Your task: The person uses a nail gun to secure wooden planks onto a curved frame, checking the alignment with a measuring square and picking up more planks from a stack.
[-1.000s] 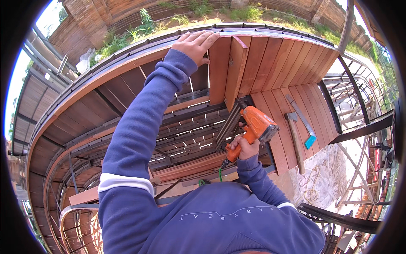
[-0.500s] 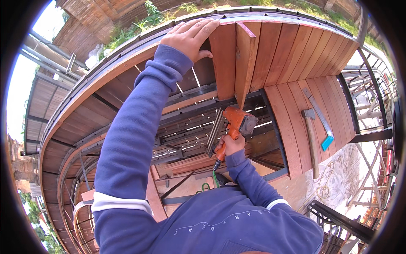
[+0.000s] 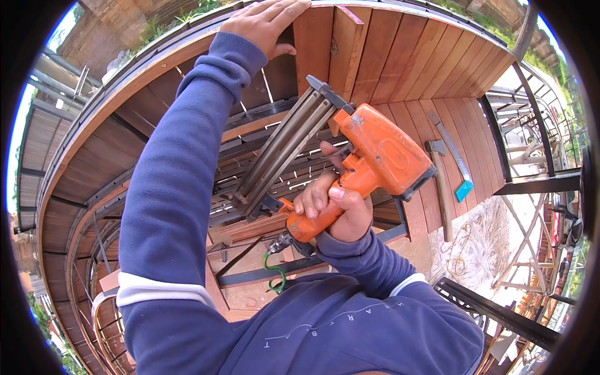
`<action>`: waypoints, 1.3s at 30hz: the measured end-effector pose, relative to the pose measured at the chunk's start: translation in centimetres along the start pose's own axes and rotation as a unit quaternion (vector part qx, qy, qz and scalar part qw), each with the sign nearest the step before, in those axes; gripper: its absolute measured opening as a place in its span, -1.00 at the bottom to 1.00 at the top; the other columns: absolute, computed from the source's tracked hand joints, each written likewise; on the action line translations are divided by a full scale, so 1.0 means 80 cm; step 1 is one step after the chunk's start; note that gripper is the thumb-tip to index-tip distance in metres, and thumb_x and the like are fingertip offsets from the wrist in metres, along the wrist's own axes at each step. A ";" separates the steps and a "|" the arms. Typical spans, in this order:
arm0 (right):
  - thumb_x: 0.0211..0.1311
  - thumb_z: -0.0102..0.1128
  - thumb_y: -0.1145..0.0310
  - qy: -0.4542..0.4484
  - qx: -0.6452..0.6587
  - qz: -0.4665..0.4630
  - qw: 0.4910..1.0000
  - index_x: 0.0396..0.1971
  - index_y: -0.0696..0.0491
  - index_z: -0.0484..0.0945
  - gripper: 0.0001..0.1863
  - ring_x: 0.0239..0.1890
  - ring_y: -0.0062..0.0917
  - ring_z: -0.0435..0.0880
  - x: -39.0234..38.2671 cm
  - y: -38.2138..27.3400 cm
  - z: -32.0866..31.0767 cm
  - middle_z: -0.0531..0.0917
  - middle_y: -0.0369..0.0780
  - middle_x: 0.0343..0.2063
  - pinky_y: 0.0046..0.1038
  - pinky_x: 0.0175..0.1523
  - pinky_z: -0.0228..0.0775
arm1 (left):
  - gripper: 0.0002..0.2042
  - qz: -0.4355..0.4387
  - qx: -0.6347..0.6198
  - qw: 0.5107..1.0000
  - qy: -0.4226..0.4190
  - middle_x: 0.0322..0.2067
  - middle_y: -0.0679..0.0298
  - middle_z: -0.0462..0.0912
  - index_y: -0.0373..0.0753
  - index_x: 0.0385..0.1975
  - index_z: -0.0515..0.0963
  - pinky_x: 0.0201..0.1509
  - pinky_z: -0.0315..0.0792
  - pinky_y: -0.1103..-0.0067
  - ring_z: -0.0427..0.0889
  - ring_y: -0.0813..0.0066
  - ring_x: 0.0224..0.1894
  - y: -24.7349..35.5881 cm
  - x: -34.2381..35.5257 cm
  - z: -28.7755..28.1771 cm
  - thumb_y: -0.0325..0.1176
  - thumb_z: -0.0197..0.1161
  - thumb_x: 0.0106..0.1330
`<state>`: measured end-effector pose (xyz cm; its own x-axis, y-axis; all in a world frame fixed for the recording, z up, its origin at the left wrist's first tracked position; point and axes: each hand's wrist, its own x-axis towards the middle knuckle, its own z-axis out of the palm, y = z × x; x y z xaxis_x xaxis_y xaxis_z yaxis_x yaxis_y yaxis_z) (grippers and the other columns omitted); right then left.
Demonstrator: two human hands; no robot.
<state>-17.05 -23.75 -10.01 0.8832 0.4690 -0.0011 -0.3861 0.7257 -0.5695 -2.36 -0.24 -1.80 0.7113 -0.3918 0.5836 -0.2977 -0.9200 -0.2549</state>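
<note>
My right hand [image 3: 340, 203] is wrapped round the handle of an orange pneumatic nail gun [image 3: 384, 150]. The gun is raised in front of me, with its long grey magazine [image 3: 287, 147] slanting down to the left and a green air hose [image 3: 275, 275] at the handle's end. My left hand [image 3: 265, 25] rests with outstretched fingers on the top edge of the curved wall, its thumb beside a reddish upright plank [image 3: 312, 59]. Next to that plank a narrower board [image 3: 347, 53] juts out from the wall; the gun hides its lower end.
A hatchet [image 3: 440, 181] and a long flat bar with a turquoise end [image 3: 453, 153] lie on the slatted wooden seat [image 3: 419, 125] to the right. Dark metal framing [image 3: 537, 184] stands beyond it. Curved boards and rails [image 3: 119, 181] run along the left.
My right hand has lifted the nail gun up towards me, away from the foot of the jutting board, and tilted it. My left hand stays on the wall's top edge.
</note>
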 end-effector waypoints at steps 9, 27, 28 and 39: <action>0.19 0.04 0.30 -0.175 0.070 -0.200 0.962 0.32 0.16 0.04 -0.29 -0.53 -0.44 0.51 0.000 -0.091 0.048 0.47 -0.24 -0.56 -0.28 -0.26 0.44 | -0.19 -0.004 0.007 1.000 0.018 0.16 0.26 0.46 -0.02 0.27 0.26 0.23 0.39 0.44 0.45 0.31 0.19 -0.003 0.001 0.012 -0.07 0.43 -0.07; 0.03 0.01 0.65 0.111 -0.398 -0.115 0.903 -0.23 0.20 0.42 -0.76 -0.55 -0.54 0.58 0.035 0.114 -0.211 0.55 -0.23 -0.53 -0.47 -0.42 0.51 | -0.17 0.001 0.054 0.998 0.030 0.17 0.38 0.47 0.12 0.31 0.22 0.21 0.45 0.44 0.46 0.33 0.18 -0.014 -0.004 0.034 0.05 0.37 -0.06; 0.03 0.03 0.64 0.131 -0.385 -0.099 0.908 -0.27 0.19 0.42 -0.79 -0.56 -0.54 0.58 0.040 0.122 -0.216 0.55 -0.23 -0.54 -0.48 -0.44 0.50 | -0.17 0.003 0.055 0.998 0.032 0.16 0.38 0.47 0.12 0.31 0.22 0.21 0.45 0.43 0.46 0.33 0.18 -0.014 -0.004 0.034 0.05 0.37 -0.06; 0.07 0.08 0.60 0.157 -0.407 -0.147 0.888 -0.27 0.14 0.43 -0.81 -0.62 -0.57 0.51 0.082 0.153 -0.234 0.52 -0.25 -0.53 -0.48 -0.55 0.40 | -0.21 0.002 0.053 0.998 0.034 0.14 0.38 0.50 0.12 0.28 0.26 0.19 0.46 0.44 0.47 0.33 0.17 -0.016 -0.004 0.035 0.05 0.37 -0.05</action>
<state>-11.01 -21.23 -32.42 0.9940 0.0638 0.0890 0.0802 0.1292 -0.9884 -0.40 1.09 -3.85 0.6639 -0.3982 0.6329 -0.2287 -0.9140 -0.3351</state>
